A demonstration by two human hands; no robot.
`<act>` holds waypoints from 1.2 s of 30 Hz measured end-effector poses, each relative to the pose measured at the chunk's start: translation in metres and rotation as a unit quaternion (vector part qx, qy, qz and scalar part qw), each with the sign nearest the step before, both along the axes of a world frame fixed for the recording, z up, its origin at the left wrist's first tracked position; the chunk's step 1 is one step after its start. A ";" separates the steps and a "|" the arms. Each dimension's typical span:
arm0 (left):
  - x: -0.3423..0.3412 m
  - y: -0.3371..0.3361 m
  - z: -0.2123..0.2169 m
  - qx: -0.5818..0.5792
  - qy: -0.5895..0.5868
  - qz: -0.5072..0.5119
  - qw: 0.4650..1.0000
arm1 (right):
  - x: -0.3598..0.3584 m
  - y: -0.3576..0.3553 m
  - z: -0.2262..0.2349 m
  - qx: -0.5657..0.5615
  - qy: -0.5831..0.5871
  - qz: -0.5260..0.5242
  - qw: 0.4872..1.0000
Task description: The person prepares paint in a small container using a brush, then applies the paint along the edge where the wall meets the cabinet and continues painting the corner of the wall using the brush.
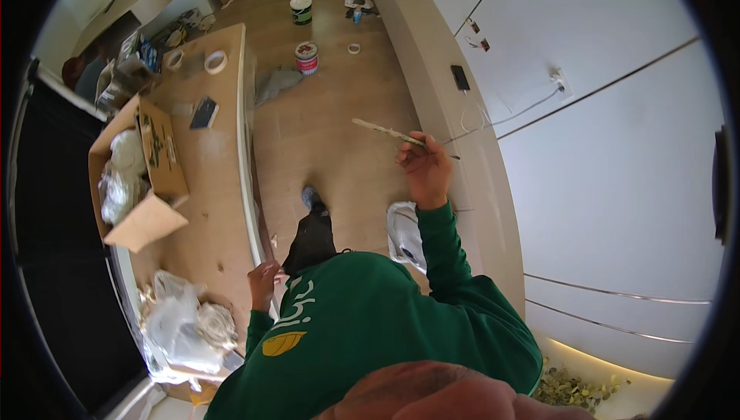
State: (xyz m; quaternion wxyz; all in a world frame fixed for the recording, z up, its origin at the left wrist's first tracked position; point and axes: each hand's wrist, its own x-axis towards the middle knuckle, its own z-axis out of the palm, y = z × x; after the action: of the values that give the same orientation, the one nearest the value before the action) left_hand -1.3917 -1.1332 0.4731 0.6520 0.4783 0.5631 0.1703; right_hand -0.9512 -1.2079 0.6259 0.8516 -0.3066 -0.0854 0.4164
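Raised in front of me on the right, my right hand (426, 164) is closed around a thin, paint-stained stick (379, 128). The stick's longer end points left over the floor, and a short dark end shows past my fingers. I cannot make out whether it is a brush or a mixing stick. My left hand (264, 280) hangs low beside my body, close to the edge of the wooden tabletop (220, 242). Its fingers are loosely bent, with nothing visible in them. Below my right forearm stands a white plastic-wrapped thing (402, 229), partly hidden by my sleeve.
An open cardboard box (166, 161), tape rolls (216, 62) and a dark flat pad (203, 113) lie on the tabletop, with plastic bags (181, 323) nearer me. Two paint buckets (307, 60) stand on the floor ahead. At right, a phone (459, 77) with a cable rests on a ledge (432, 73).
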 end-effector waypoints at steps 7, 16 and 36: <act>0.190 0.225 -0.001 0.110 -0.062 -0.141 0.982 | 0.086 0.159 0.014 -0.043 0.041 -0.020 0.998; 0.426 0.450 0.017 0.198 -0.024 -0.333 0.921 | 0.241 0.291 -0.046 -0.086 0.064 -0.130 0.986; 0.931 0.771 -0.158 0.243 0.030 -0.542 0.804 | 0.601 0.492 -0.097 -0.152 0.119 -0.404 0.894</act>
State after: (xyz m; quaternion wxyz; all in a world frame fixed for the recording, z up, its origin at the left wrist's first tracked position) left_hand -0.4608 -0.3625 0.3155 0.4829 0.8535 0.1717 -0.0938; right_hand -0.3505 -0.7162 0.5288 0.8933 -0.3885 0.2124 0.0778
